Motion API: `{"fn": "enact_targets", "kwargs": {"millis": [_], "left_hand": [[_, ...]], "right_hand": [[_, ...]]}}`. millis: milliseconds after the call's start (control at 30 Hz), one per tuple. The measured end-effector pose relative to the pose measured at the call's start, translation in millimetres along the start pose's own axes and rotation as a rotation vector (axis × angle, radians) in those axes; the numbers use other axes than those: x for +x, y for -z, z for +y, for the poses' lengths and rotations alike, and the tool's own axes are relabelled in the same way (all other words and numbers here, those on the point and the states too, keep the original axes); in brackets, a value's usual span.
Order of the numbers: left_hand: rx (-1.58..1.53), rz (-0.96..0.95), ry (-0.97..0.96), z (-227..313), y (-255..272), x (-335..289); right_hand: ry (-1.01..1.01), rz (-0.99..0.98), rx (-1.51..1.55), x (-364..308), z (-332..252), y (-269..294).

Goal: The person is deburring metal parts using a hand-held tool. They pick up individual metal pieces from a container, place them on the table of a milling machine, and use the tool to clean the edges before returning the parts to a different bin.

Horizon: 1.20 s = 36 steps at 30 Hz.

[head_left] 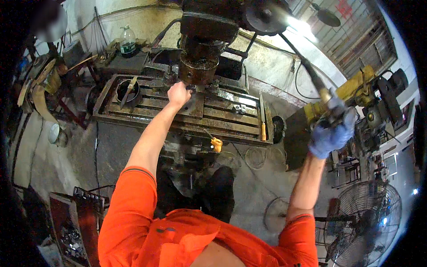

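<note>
Under the dark, oily spindle head [199, 66] of a large drilling or milling machine, my bare left hand [179, 94] is closed at a small dark part. My fingers hide most of that part, so its kind cannot be made out. At the right, my right hand [331, 135], in a blue glove, is wrapped round the grip end of a long lever [311, 73]. The lever slants up to a round hub [264, 17] on the machine. Below my left hand lies the slotted metal table [231, 121], wet with oil.
A black pot [129, 95] with a brush across it stands on the table's left. Small metal pieces [239, 108] and a yellow-handled file [263, 122] lie at its right. A yellow-handled tool [216, 143] sits at the front edge. A fan [369, 222] stands lower right.
</note>
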<state>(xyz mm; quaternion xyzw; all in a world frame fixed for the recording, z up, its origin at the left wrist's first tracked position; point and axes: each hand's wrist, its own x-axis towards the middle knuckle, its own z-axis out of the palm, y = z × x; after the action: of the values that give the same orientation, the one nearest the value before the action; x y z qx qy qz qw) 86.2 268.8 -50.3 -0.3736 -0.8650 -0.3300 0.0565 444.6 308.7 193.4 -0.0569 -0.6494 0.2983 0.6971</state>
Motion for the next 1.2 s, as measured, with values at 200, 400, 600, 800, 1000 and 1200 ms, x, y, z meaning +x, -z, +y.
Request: {"fn": "enact_targets", "kwargs": {"millis": [200,400,600,800,1000,1200], "left_hand": [[0.034,-0.036,0.015,-5.9,-1.7,3.0],[0.021,-0.063,0.0,15.9,17.1,-8.4],[0.093,-0.07,0.025,0.4,7.5,-4.7],[0.093,-0.024,0.012,-3.3,1.8,4.6],[-0.019,-0.076,-0.046,-8.6,18.3,-1.2],[-0.559,-0.222,-0.013,-55.5,62.2,-31.0]], "right_hand": [[-0.05,0.146,0.285,-9.3,-4.7,-17.2],[0.145,0.203,-0.468,13.4,-8.3,-7.6],[0.385,0.124,-0.838,5.4,-13.1,-13.3],[0.078,0.137,-0.502,-1.5,-19.2,-18.3],[0.037,0.274,-0.193,-5.0,-15.1,-22.7],[-0.113,0.311,-0.083,-12.1,-18.2,-29.7]]}}
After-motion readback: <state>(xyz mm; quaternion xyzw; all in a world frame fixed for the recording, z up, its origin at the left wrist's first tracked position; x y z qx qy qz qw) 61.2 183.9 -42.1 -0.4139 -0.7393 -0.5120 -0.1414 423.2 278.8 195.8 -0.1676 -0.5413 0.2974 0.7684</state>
